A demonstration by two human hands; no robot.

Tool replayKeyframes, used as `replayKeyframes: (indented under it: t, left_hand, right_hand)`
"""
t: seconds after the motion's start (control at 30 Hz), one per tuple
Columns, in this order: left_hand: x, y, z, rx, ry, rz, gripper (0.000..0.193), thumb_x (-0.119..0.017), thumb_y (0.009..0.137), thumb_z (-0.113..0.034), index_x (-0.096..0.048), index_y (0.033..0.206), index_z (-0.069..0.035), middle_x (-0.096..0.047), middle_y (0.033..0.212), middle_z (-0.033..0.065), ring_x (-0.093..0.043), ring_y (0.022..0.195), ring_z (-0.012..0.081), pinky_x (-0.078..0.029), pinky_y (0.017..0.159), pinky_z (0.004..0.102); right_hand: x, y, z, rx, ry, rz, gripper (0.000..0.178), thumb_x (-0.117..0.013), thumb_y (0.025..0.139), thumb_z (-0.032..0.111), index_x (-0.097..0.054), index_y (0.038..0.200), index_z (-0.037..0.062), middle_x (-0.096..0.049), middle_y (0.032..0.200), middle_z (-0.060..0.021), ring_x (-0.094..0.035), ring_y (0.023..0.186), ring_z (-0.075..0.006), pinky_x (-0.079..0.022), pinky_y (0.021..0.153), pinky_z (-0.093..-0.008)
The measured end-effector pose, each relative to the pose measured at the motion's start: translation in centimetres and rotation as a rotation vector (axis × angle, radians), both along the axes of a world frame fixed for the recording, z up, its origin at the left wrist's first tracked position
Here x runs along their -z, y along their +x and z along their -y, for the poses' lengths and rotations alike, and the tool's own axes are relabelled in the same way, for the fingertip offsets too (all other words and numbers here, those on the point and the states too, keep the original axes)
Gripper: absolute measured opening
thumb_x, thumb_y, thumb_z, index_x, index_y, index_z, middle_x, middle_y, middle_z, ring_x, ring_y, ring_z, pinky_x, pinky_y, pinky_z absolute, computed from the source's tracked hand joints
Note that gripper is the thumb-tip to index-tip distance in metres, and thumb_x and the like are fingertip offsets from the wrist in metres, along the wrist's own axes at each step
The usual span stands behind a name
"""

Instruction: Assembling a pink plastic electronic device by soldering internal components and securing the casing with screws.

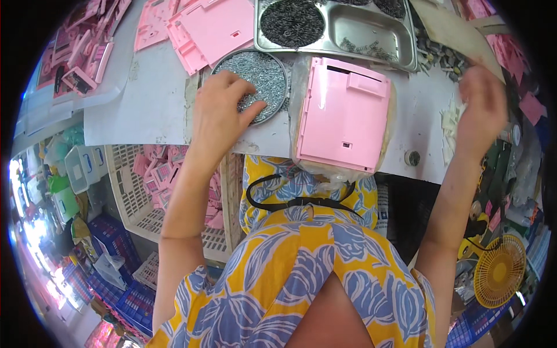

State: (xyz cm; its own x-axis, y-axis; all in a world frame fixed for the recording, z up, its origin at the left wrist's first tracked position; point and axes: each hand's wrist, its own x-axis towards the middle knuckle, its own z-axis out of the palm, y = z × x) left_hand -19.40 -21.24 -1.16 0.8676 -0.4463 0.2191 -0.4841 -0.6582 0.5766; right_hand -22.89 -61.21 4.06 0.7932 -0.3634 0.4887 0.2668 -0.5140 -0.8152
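My left hand [219, 113] rests over a round dish [286, 75] of small silvery metal screws [264, 78]. Its thumb and forefinger are apart above the screws, and no held thing shows between them. In front of me, a pink plastic casing [342, 119] lies on a padded block wrapped in clear plastic [387, 139], with a raised part and a dark slot along its far end. My right hand [483, 104] is off to the right, beside a heap of small dark and pale parts [444, 58]; motion smears its fingers.
A steel compartment tray [333, 53] at the back holds dark screws and some springs. Pink panels [212, 29] are stacked left of it. Pale strips [448, 130] and a small round container [412, 158] lie at right. Below the table's left edge stands a crate [136, 200] of pink parts.
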Motion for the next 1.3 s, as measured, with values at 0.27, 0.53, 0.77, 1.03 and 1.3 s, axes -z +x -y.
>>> replayKeyframes:
  t: [0.27,0.53,0.77,1.03,1.3]
  left_hand:
    - [0.4,1.6,-0.3,-0.058,0.184,0.18,0.012,-0.073,0.087,-0.016,-0.068,0.083,-0.006,-0.063,0.085,0.0082,-0.06,0.085,0.0291,-0.043,0.079,0.0438]
    - [-1.6,-1.7,4.4,0.21,-0.223,0.067,0.017,-0.08,0.077,-0.006,-0.068,0.089,-0.008,-0.067,0.084,0.0047,-0.063,0.076,0.0234,-0.044,0.078,0.0368]
    - [-1.3,-3.9,8.3,0.294,-0.366,0.15,0.02,-0.08,0.075,-0.007,-0.07,0.092,-0.011,-0.068,0.087,0.0001,-0.062,0.077,0.0195,-0.042,0.077,0.0355]
    - [-0.8,-4.8,8.4,0.192,-0.356,0.201,0.021,-0.082,0.074,-0.012,-0.069,0.09,-0.011,-0.066,0.086,0.0001,-0.061,0.079,0.0207,-0.04,0.08,0.0387]
    - [0.5,0.3,2.2,-0.064,0.23,0.101,0.016,-0.077,0.083,-0.023,-0.071,0.089,-0.009,-0.064,0.096,0.0039,-0.06,0.095,0.0251,-0.037,0.088,0.0429]
  right_hand:
    - [-5.9,14.1,-5.3,-0.22,0.214,0.139,0.049,-0.072,0.088,0.014,-0.056,0.131,-0.0014,-0.07,0.1,-0.0107,-0.07,0.082,-0.0207,-0.057,0.071,-0.0347]
    - [-2.7,8.5,-9.6,-1.13,0.521,-0.052,0.045,-0.064,0.096,0.021,-0.048,0.136,0.006,-0.066,0.095,-0.0142,-0.066,0.084,-0.0232,-0.056,0.073,-0.0408]
    - [-4.7,-1.6,-12.3,-0.898,0.609,-0.056,0.042,-0.065,0.1,0.031,-0.048,0.136,0.0174,-0.051,0.069,0.0035,-0.048,0.057,-0.0099,-0.045,0.061,-0.0297]
    - [-3.7,-2.0,-13.3,-0.831,0.662,-0.034,0.033,-0.066,0.1,0.03,-0.051,0.125,0.0166,-0.049,0.066,0.0039,-0.044,0.053,-0.0095,-0.044,0.058,-0.029]
    - [-1.2,-0.8,-11.4,-0.86,0.718,0.042,0.032,-0.064,0.097,0.019,-0.049,0.125,0.0098,-0.046,0.065,0.0,-0.043,0.055,-0.0108,-0.041,0.056,-0.0304]
